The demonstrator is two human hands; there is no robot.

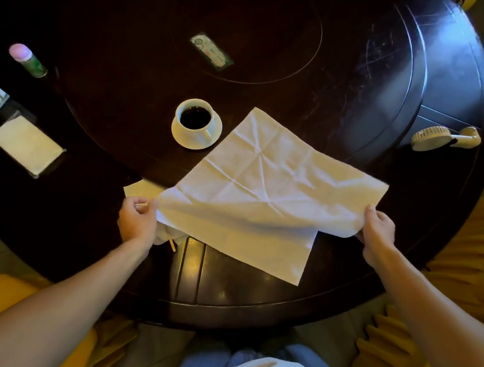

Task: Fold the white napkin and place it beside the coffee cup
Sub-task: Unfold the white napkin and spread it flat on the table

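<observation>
Napkin (261, 193) corners sit pinched in the left hand (137, 220) and right hand (377, 233). Its far corner lies near the full coffee cup (195, 121); a careless sweep risks a spill.

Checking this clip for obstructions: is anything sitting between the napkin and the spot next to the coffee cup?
Nothing visible does. Both hands, left hand and right hand, already pinch the white napkin, whose far corner lies right by the coffee cup and its saucer; the table there looks bare.
</observation>
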